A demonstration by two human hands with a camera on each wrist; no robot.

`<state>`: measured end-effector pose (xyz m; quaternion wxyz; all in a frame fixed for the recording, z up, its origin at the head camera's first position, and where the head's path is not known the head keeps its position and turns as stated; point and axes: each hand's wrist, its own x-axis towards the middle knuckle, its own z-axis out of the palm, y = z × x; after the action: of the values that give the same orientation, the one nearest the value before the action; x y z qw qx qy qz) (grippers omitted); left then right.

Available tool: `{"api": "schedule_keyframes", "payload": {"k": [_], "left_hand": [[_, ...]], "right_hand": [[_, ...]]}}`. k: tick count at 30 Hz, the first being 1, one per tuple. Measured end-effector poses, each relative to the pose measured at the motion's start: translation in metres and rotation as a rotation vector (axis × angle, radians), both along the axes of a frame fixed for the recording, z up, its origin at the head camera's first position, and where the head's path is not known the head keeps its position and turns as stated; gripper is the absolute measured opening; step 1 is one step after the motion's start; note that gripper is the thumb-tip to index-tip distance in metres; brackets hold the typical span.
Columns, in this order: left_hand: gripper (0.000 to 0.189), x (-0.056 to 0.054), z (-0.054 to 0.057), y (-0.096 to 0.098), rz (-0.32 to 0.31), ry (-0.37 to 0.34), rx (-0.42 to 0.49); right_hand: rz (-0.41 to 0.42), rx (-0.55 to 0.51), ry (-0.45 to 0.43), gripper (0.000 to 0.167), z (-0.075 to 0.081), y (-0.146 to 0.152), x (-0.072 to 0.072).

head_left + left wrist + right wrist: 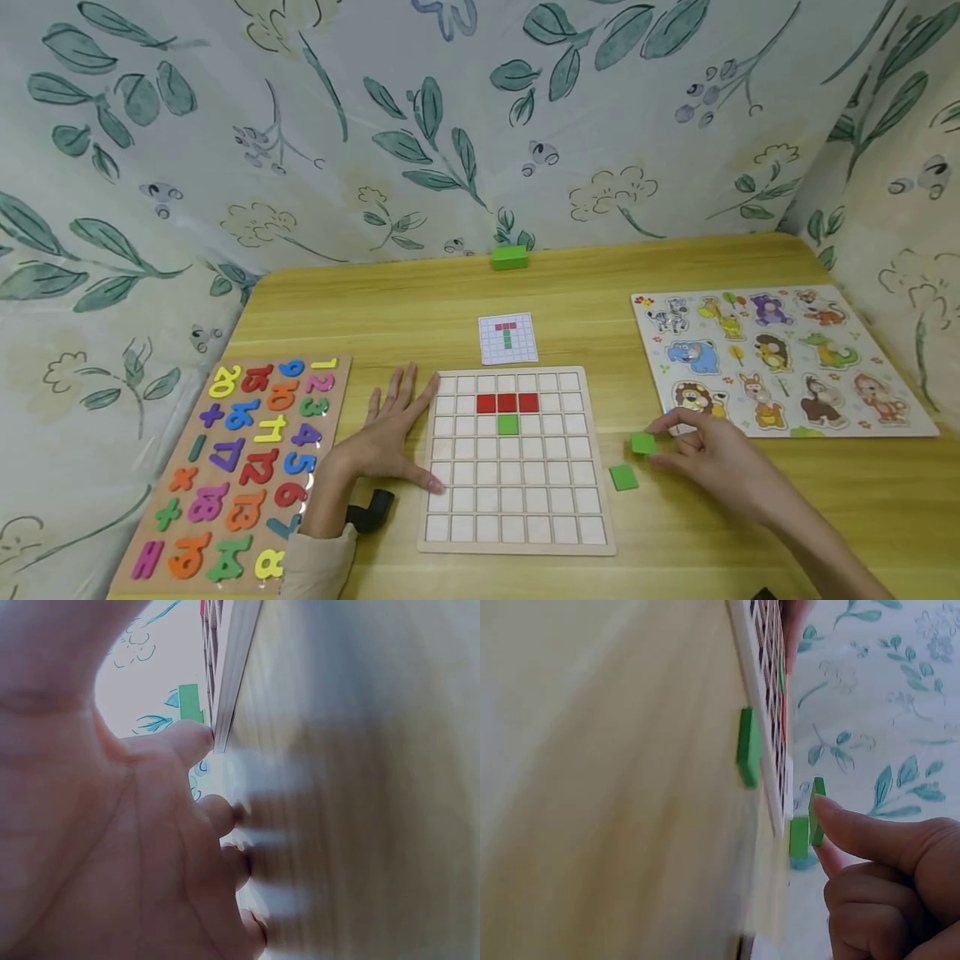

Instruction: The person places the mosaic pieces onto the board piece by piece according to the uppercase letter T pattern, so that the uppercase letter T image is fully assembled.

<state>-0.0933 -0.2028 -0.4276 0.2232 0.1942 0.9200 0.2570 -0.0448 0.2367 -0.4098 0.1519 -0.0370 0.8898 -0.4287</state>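
Observation:
My right hand point(716, 458) pinches a green square tile point(642, 443) between thumb and forefinger, to the right of the wooden grid board point(517, 546). In the right wrist view that tile point(817, 812) stands edge-on, above the table. A second green tile point(623, 477) lies flat beside the board's right edge. Spread wide, my left hand point(386, 442) touches the board's left edge with thumb and forefinger. Three red tiles point(507, 403) sit in a row in the grid, with one green tile point(507, 425) under the middle one.
Behind the board lies a card point(508, 338) printed with a red and green T. A green block point(510, 257) stands at the table's back edge. A number board point(206, 467) lies left, an animal puzzle point(750, 333) right. A black object point(371, 510) is by the left wrist.

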Motion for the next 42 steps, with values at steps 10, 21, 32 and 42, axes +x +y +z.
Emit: {"api": "schedule_keyframes", "payload": {"k": [10, 21, 32, 42], "left_hand": [[0.145, 0.000, 0.000, -0.001, -0.004, 0.010, 0.016], [0.145, -0.001, 0.001, 0.002, -0.009, -0.007, 0.010], [0.146, -0.001, -0.002, -0.002, 0.001, 0.005, 0.005], [0.146, -0.001, -0.001, -0.002, 0.002, 0.001, 0.016]], "right_hand": [[0.089, -0.101, -0.058, 0.026, 0.010, -0.087, -0.040], [0.151, -0.120, -0.116, 0.025, -0.002, -0.139, -0.043], [0.176, -0.059, -0.072, 0.025, -0.004, -0.146, -0.038], [0.151, -0.012, -0.011, 0.025, -0.005, -0.154, -0.034]]}}
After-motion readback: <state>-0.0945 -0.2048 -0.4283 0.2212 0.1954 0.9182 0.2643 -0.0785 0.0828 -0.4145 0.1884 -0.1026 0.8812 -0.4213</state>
